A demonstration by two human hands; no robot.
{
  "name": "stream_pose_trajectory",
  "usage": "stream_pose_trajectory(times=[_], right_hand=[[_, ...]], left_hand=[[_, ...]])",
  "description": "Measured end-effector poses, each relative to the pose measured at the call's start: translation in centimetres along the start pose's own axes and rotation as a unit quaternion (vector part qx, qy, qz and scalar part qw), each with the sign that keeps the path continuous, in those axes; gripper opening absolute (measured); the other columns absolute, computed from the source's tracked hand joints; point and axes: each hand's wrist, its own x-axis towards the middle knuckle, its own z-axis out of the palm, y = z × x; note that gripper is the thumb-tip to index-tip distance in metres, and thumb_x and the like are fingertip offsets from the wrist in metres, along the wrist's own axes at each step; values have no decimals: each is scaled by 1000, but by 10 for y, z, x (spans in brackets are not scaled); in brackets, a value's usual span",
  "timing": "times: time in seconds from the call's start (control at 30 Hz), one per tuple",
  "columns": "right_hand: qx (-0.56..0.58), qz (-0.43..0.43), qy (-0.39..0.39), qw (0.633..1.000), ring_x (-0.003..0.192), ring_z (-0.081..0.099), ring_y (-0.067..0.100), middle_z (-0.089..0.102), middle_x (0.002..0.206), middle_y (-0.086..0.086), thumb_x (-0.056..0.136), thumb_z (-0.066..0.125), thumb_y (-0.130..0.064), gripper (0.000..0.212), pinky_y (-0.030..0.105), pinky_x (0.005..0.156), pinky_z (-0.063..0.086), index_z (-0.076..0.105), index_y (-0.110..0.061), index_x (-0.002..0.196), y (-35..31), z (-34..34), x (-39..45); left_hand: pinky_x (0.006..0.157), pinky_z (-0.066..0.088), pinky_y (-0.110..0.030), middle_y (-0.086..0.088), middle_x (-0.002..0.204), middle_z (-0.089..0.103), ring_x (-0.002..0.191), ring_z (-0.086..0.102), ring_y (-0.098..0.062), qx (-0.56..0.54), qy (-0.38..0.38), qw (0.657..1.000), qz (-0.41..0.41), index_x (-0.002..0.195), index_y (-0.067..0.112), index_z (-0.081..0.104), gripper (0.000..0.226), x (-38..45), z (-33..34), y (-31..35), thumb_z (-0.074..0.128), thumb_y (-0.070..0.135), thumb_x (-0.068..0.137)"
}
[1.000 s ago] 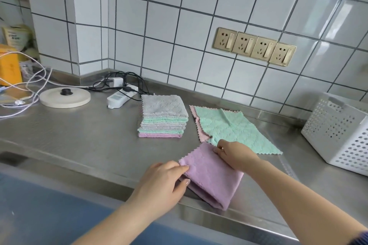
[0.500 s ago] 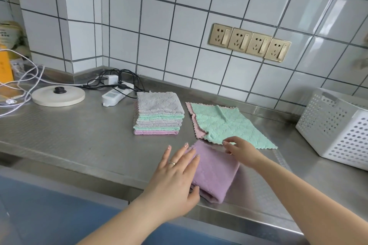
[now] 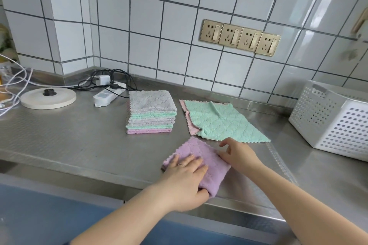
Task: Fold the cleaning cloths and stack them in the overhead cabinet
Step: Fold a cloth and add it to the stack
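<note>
A folded purple cloth lies near the front edge of the steel counter. My left hand rests flat on its near half, fingers spread, pressing it down. My right hand touches the cloth's right edge with its fingertips. Behind them a stack of folded cloths in grey, green and purple stands on the counter. To its right an unfolded green cloth lies spread over a pink cloth. The overhead cabinet is out of view.
A white perforated basket stands at the right. At the back left are a power strip with black cables, a round cream kettle base and white cords. Four gold wall sockets sit above the cloths.
My left hand has come down from hovering at the cloth's left to lie flat on the purple cloth. My right hand stays at its right edge. The camera has moved closer.
</note>
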Motion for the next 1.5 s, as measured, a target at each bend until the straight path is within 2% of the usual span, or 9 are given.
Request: stream_pose_trajectory(times=[0.1, 0.2, 0.37, 0.6, 0.83, 1.03, 1.2, 1.33, 1.5], right_hand=[[18, -18, 61, 998, 112, 52, 18, 56, 120, -2, 90, 54, -34, 42, 31, 90, 43, 47, -25, 130, -9, 3, -16], [21, -36, 64, 997, 139, 27, 18, 32, 150, -1, 94, 44, -34, 51, 46, 115, 20, 33, -27, 143, -32, 5, -38], [-38, -25, -44, 998, 146, -1, 15, 5, 159, -4, 92, 23, -51, 58, 57, 113, 4, 16, -33, 147, -46, 27, -61], [-128, -9, -74, 989, 146, -6, 18, -6, 159, 0, 32, -40, -81, 130, 59, 113, 3, -5, -34, 148, -28, 31, -73], [-61, 40, -76, 994, 142, 22, 21, 27, 152, 1, 87, 30, -68, 76, 56, 113, 9, 5, -30, 148, -28, 14, -91], [288, -10, 39, 957, 113, 44, 9, 27, 147, -2, 85, 52, -3, 71, 9, 83, 42, 26, -35, 143, -49, 9, -77], [551, 41, 56, 831, 84, 57, 20, 65, 93, 1, 83, 50, 5, 55, 56, 83, 51, 60, -46, 103, -68, -15, -50], [638, 31, 4, 770, 77, 59, 22, 66, 103, 4, 89, 48, 3, 40, 39, 57, 55, 67, -30, 98, -85, -42, -24], [610, -1, -25, 792, 85, 63, 22, 65, 113, 6, 92, 48, 0, 34, 52, 80, 55, 67, -23, 108, -125, -49, 40]], left_hand=[[118, -7, -41, 4, 158, -8, 144, -12, -12, -61, -67, 996, 6, 150, 22, 2, 69, 0, -24, -7, 31, 44, 91], [118, -6, -35, 3, 158, -5, 145, -8, -10, -125, -22, 992, 13, 150, 18, 3, 58, 17, -41, -14, 26, 26, 98], [119, -2, -38, -1, 159, 1, 146, -2, -13, -17, 18, 999, -21, 150, 14, 7, 57, 44, -14, -18, 27, 26, 98], [119, -1, -39, 2, 159, -3, 146, -3, -13, -10, 20, 997, -69, 150, 23, 8, 54, 40, -5, -23, 21, 34, 99], [118, 3, -41, -9, 158, 6, 146, 8, -24, -18, 40, 990, -131, 149, 28, 12, 62, 26, -4, -32, 25, 55, 95], [114, 23, -33, -4, 154, 27, 141, 27, -21, -179, 92, 972, -119, 146, 21, 27, 50, 25, -10, -40, 36, 33, 98], [103, 25, -23, 4, 147, 36, 134, 34, -9, -461, 182, 858, -135, 139, 32, 38, 40, 13, -28, -62, 41, 24, 99], [80, 44, -22, 9, 125, 52, 102, 54, -4, -640, 191, 738, -89, 127, 51, 40, 48, 4, -54, -78, 46, 14, 98], [63, 32, -19, 3, 102, 45, 86, 39, -13, -507, 300, 802, -101, 119, 46, 52, 40, 15, -92, -133, 50, 13, 95]])
